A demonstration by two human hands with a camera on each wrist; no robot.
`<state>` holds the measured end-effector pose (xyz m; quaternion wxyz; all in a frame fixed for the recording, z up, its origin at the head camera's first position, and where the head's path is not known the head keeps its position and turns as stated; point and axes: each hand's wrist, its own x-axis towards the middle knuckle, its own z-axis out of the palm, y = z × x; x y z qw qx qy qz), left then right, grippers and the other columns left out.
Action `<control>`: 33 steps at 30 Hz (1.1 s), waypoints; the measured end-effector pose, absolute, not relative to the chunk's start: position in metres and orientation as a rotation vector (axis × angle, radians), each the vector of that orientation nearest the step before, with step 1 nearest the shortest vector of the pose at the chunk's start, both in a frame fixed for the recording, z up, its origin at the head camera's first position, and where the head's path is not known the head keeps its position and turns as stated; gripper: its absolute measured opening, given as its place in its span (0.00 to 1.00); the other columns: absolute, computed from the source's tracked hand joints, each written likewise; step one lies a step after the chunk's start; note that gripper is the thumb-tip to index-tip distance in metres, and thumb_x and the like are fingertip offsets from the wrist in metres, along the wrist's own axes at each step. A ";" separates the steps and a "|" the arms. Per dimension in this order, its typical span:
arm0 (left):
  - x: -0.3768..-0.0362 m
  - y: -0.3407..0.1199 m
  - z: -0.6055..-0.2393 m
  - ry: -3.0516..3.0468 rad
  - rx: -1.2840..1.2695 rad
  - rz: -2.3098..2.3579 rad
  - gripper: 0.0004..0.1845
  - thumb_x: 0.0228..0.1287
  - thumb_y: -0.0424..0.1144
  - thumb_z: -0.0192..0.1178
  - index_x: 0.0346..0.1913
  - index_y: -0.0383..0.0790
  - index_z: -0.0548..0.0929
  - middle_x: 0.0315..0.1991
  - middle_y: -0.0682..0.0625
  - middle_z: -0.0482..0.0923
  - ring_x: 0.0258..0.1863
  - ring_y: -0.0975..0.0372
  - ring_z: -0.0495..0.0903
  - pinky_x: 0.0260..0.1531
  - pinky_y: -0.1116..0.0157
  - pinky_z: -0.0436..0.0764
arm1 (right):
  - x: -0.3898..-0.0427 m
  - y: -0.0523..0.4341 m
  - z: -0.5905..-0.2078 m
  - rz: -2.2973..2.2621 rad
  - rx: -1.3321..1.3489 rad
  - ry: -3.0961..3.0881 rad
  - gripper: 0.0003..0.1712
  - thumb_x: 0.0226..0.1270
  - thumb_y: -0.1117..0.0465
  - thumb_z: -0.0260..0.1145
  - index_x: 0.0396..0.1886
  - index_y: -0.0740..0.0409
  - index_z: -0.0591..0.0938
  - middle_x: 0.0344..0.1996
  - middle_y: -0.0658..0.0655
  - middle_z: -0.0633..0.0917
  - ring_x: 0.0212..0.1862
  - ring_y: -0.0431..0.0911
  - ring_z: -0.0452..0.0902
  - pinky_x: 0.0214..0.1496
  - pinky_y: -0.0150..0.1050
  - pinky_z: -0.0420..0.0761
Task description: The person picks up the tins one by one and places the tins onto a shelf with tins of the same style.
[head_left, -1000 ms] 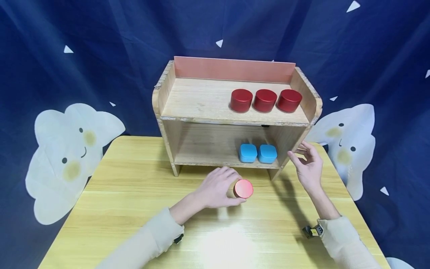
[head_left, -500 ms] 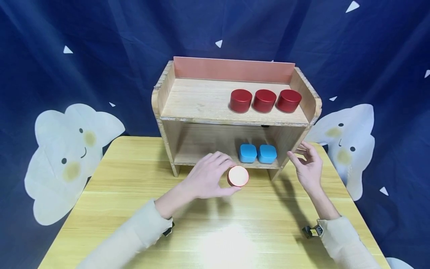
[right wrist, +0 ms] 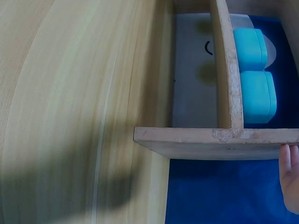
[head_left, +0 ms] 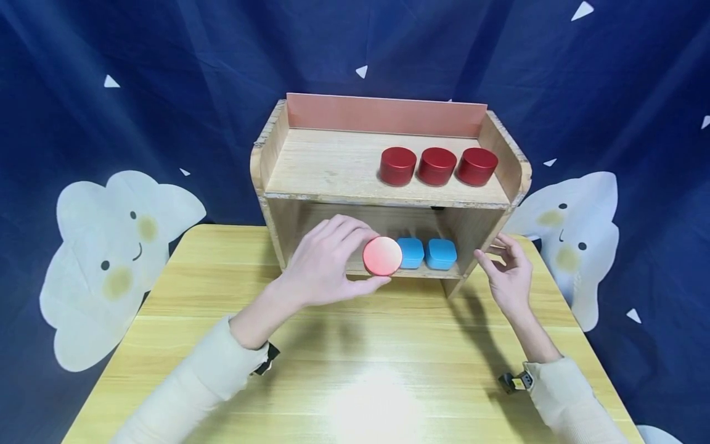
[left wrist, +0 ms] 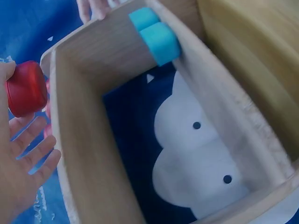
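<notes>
My left hand (head_left: 324,265) pinches a round red tin (head_left: 383,256) between thumb and fingers, in front of the lower level of a wooden shelf (head_left: 327,166). From the left wrist, the same red tin (left wrist: 27,88) shows beside the shelf's upper board, the other fingers spread. My right hand (head_left: 510,277) rests its fingertips against the shelf's right side panel, fingers loosely bent. The right wrist view shows only part of that hand (right wrist: 290,175) at the panel. Two blue square tins (head_left: 441,254) stand side by side at the lower level's right.
Three dark red tins (head_left: 437,166) stand in a row at the right of the top board. The shelf stands at the back of a wooden table (head_left: 222,296). Behind it hangs a dark blue curtain (head_left: 233,74) with cloud and triangle prints.
My left hand has lifted the round red tin from near the tabletop, up and slightly left, to before the lower level. The right hand and the other tins stay put.
</notes>
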<state>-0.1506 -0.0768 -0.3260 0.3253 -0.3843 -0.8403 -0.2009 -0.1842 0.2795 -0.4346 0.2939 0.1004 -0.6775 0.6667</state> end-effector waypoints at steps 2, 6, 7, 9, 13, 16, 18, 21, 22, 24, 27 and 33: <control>-0.152 -0.079 -0.320 -2.178 -1.004 -0.531 0.33 0.48 0.62 0.79 0.51 0.43 0.87 0.48 0.51 0.87 0.50 0.56 0.84 0.49 0.60 0.86 | -0.184 0.280 -0.434 1.777 0.262 -1.802 0.28 0.61 0.85 0.67 0.61 0.67 0.83 0.46 0.41 0.89 0.42 0.31 0.87 0.40 0.21 0.84; -0.155 -0.083 -0.306 -2.144 -0.968 -0.534 0.33 0.48 0.60 0.79 0.51 0.41 0.87 0.47 0.48 0.88 0.50 0.54 0.84 0.50 0.58 0.86 | -0.184 0.279 -0.434 1.779 0.257 -1.799 0.28 0.61 0.85 0.67 0.60 0.66 0.84 0.46 0.41 0.89 0.42 0.31 0.87 0.40 0.21 0.84; -0.156 -0.083 -0.303 -2.145 -0.950 -0.537 0.33 0.49 0.60 0.79 0.51 0.41 0.87 0.47 0.48 0.88 0.50 0.54 0.84 0.50 0.57 0.86 | -0.184 0.279 -0.434 1.781 0.259 -1.796 0.28 0.61 0.85 0.67 0.60 0.66 0.84 0.46 0.41 0.90 0.42 0.31 0.87 0.40 0.21 0.84; -0.157 -0.084 -0.297 -2.155 -0.907 -0.539 0.33 0.50 0.61 0.78 0.51 0.40 0.87 0.46 0.47 0.88 0.49 0.53 0.83 0.52 0.56 0.86 | -0.184 0.279 -0.434 1.778 0.267 -1.795 0.28 0.61 0.85 0.67 0.60 0.67 0.83 0.46 0.41 0.89 0.42 0.31 0.87 0.40 0.21 0.84; -0.161 -0.084 -0.289 -2.183 -0.818 -0.534 0.33 0.52 0.63 0.76 0.51 0.40 0.87 0.46 0.46 0.87 0.49 0.52 0.83 0.51 0.55 0.86 | -0.184 0.279 -0.434 1.775 0.274 -1.795 0.27 0.61 0.85 0.67 0.60 0.69 0.83 0.46 0.42 0.89 0.42 0.32 0.87 0.40 0.21 0.84; -0.164 -0.084 -0.283 -2.185 -0.749 -0.543 0.32 0.53 0.63 0.75 0.49 0.40 0.86 0.45 0.46 0.87 0.48 0.51 0.84 0.46 0.55 0.87 | -0.184 0.279 -0.434 1.772 0.270 -1.800 0.27 0.61 0.85 0.67 0.60 0.69 0.83 0.45 0.42 0.89 0.42 0.31 0.87 0.40 0.21 0.84; -0.167 -0.083 -0.280 -2.187 -0.705 -0.558 0.31 0.54 0.63 0.75 0.49 0.40 0.86 0.45 0.46 0.87 0.47 0.51 0.84 0.43 0.55 0.86 | -0.184 0.279 -0.434 1.774 0.271 -1.799 0.27 0.61 0.85 0.67 0.60 0.69 0.83 0.45 0.42 0.89 0.42 0.32 0.87 0.39 0.21 0.84; -0.171 -0.083 -0.276 -2.199 -0.654 -0.569 0.31 0.54 0.63 0.74 0.49 0.41 0.86 0.45 0.46 0.88 0.47 0.51 0.84 0.42 0.55 0.85 | -0.184 0.280 -0.434 1.782 0.276 -1.791 0.27 0.61 0.85 0.67 0.60 0.69 0.83 0.45 0.42 0.89 0.42 0.32 0.87 0.39 0.21 0.84; -0.173 -0.083 -0.275 -2.205 -0.641 -0.568 0.31 0.55 0.64 0.74 0.49 0.41 0.86 0.45 0.46 0.88 0.46 0.51 0.84 0.42 0.55 0.85 | -0.184 0.280 -0.434 1.786 0.277 -1.788 0.27 0.61 0.85 0.67 0.60 0.69 0.83 0.45 0.43 0.89 0.42 0.32 0.87 0.39 0.21 0.84; -0.176 -0.083 -0.273 -2.220 -0.625 -0.565 0.31 0.56 0.64 0.73 0.50 0.41 0.86 0.45 0.46 0.88 0.46 0.50 0.84 0.41 0.56 0.85 | -0.184 0.280 -0.434 1.789 0.273 -1.785 0.27 0.61 0.85 0.67 0.60 0.69 0.83 0.44 0.43 0.89 0.42 0.32 0.87 0.39 0.21 0.84; -0.181 -0.084 -0.271 -2.244 -0.605 -0.564 0.31 0.57 0.64 0.72 0.50 0.40 0.85 0.44 0.45 0.87 0.46 0.50 0.82 0.41 0.56 0.84 | -0.184 0.280 -0.433 1.787 0.265 -1.792 0.27 0.61 0.85 0.67 0.60 0.68 0.83 0.44 0.42 0.89 0.42 0.32 0.87 0.39 0.22 0.84; -0.190 -0.085 -0.268 -2.290 -0.566 -0.528 0.32 0.60 0.64 0.69 0.50 0.39 0.84 0.45 0.45 0.86 0.48 0.50 0.81 0.42 0.56 0.84 | -0.184 0.279 -0.434 1.799 0.271 -1.788 0.27 0.61 0.85 0.67 0.60 0.67 0.84 0.44 0.42 0.89 0.42 0.32 0.86 0.39 0.21 0.84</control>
